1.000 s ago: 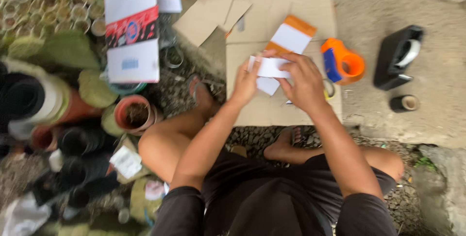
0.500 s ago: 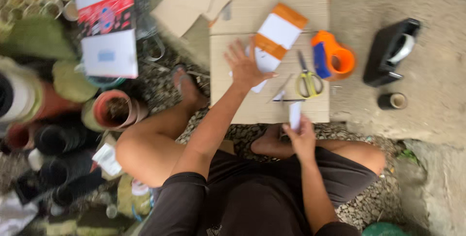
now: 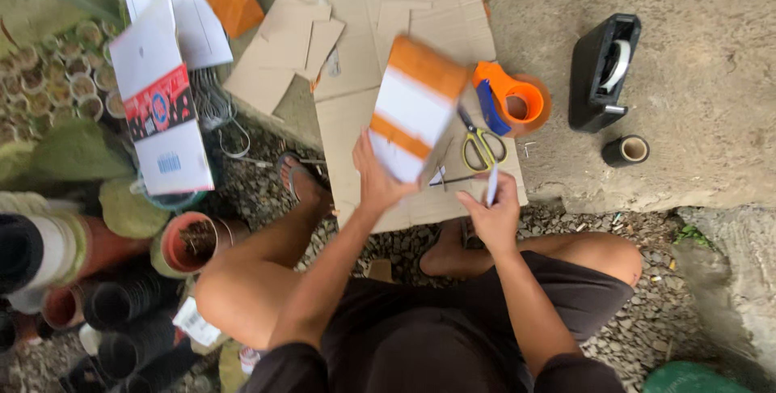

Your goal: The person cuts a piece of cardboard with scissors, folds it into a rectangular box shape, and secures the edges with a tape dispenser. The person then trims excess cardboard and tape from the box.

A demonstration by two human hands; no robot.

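My left hand (image 3: 378, 181) grips the lower end of an orange and white box (image 3: 414, 107) and holds it tilted up over a flat cardboard sheet (image 3: 388, 13). My right hand (image 3: 492, 213) pinches a small white slip of paper (image 3: 491, 188) near the sheet's front edge. Scissors with yellow-green handles (image 3: 482, 147) lie on the cardboard just right of the box. An orange tape dispenser (image 3: 509, 99) sits beside them.
A black desktop tape dispenser (image 3: 602, 72) and a small dark tape roll (image 3: 626, 150) stand on the concrete at right. Cardboard pieces (image 3: 287, 49) and a printed box (image 3: 160, 114) lie at left, above clay and black plant pots (image 3: 121, 280). Gravel lies under my legs.
My left hand has lifted the orange and white box off the cardboard. My right hand stays near the sheet's front edge with the white slip.
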